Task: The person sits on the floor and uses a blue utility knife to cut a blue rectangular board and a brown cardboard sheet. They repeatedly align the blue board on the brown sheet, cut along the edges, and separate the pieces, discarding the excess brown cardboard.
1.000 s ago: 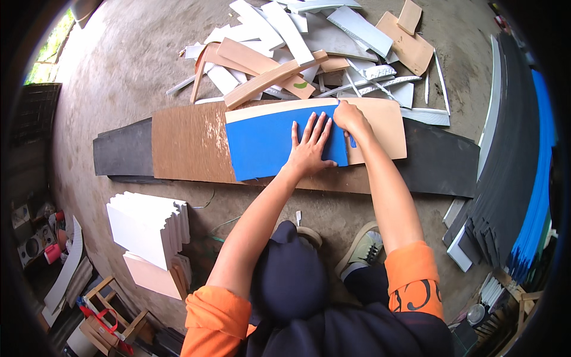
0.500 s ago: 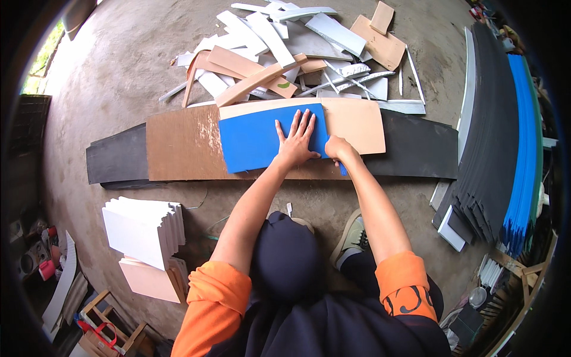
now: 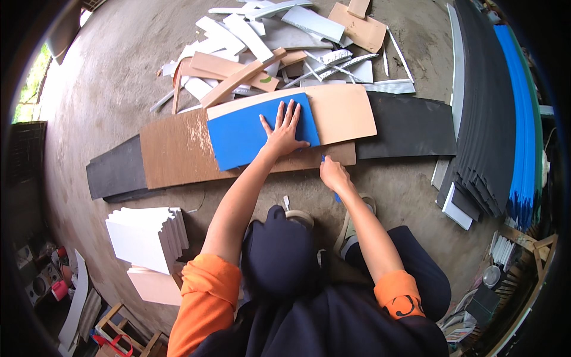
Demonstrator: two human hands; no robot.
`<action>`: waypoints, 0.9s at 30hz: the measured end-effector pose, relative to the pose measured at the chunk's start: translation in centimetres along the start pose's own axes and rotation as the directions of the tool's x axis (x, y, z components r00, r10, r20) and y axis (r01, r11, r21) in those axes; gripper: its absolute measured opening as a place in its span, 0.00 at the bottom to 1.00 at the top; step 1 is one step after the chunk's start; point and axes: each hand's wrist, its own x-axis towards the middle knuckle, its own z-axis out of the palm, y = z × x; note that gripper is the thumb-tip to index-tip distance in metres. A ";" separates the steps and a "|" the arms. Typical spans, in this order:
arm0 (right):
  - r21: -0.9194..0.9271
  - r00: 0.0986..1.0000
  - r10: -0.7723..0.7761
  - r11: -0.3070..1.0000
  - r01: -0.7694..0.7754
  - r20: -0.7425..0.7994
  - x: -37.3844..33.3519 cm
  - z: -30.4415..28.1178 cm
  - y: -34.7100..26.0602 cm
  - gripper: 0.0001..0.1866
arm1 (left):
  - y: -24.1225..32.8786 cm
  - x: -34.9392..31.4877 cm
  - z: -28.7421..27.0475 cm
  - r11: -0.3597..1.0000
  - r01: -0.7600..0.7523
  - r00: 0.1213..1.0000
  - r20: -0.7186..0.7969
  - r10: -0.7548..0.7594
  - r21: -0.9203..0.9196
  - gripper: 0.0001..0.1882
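My left hand (image 3: 283,135) lies flat with fingers spread, pressing on a blue foam sheet (image 3: 235,140). Under the blue sheet is a larger peach sheet (image 3: 345,113), showing along the far edge and at the right. Both rest on a brown board (image 3: 169,149), which lies over a long black sheet (image 3: 410,125). My right hand (image 3: 334,175) is closed round a slim blue-handled cutter (image 3: 338,197), just off the near edge of the brown board and apart from the blue sheet. The blade cannot be made out.
Beyond the boards lies a heap of white and peach offcuts (image 3: 250,41). Stacked white sheets (image 3: 137,235) and peach sheets (image 3: 151,285) sit at the near left. Long black sheets (image 3: 488,113) and blue sheets (image 3: 516,119) stretch along the right.
My right hand has moved with the cutter toward me, from the blue sheet's right edge past the board's near edge. My left hand stays flat on the blue sheet. The view has shifted slightly.
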 end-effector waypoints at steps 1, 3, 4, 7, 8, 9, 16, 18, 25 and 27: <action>0.036 0.999 -0.002 0.999 0.001 0.045 -0.2 -1.3 -0.2 0.16 | 0.0 -0.1 -0.4 1.000 0.002 1.000 0.004 -0.002 0.019 0.58; 0.097 0.988 -0.018 0.995 0.003 0.155 -1.4 -3.9 -0.5 0.15 | 0.1 -0.8 -1.1 0.998 0.026 0.999 0.022 -0.027 0.050 0.57; 0.093 0.999 -0.046 0.995 0.046 -0.001 -0.7 -4.2 0.2 0.15 | 0.4 -0.9 -1.2 0.996 -0.008 1.000 -0.028 0.011 0.087 0.53; 0.082 0.912 -0.146 0.978 0.192 -0.383 1.7 -5.0 0.0 0.14 | 2.9 -0.9 -1.0 0.988 0.042 0.991 -0.131 -0.022 0.148 0.47; 0.130 0.911 -0.155 0.967 0.219 -0.381 2.6 -5.4 -0.7 0.14 | 3.3 -0.8 -0.7 0.987 0.052 0.985 -0.169 -0.026 0.150 0.41; 0.177 0.911 -0.164 0.953 0.246 -0.379 3.6 -5.6 -1.3 0.14 | 3.2 -0.8 -0.6 0.985 0.058 0.984 -0.178 -0.029 0.159 0.40; 0.209 0.894 -0.115 0.952 0.224 -0.433 7.1 -4.2 -0.4 0.15 | 0.6 -1.8 -2.4 0.961 0.217 0.966 -0.178 -0.187 0.169 0.32; 0.175 0.895 -0.123 0.960 0.216 -0.430 7.1 -4.2 -0.7 0.15 | -2.2 -2.1 -2.2 0.952 0.277 0.940 -0.241 -0.241 0.129 0.32; 0.094 0.915 -0.228 0.957 0.273 -0.333 8.4 -6.8 -5.4 0.16 | -2.3 0.6 -1.5 0.977 -0.136 0.970 -0.179 0.165 0.165 0.58; 0.058 0.916 -0.226 0.964 0.259 -0.331 9.2 -7.1 -6.7 0.16 | -1.9 1.0 -1.2 0.981 -0.159 0.985 -0.044 0.165 0.106 0.65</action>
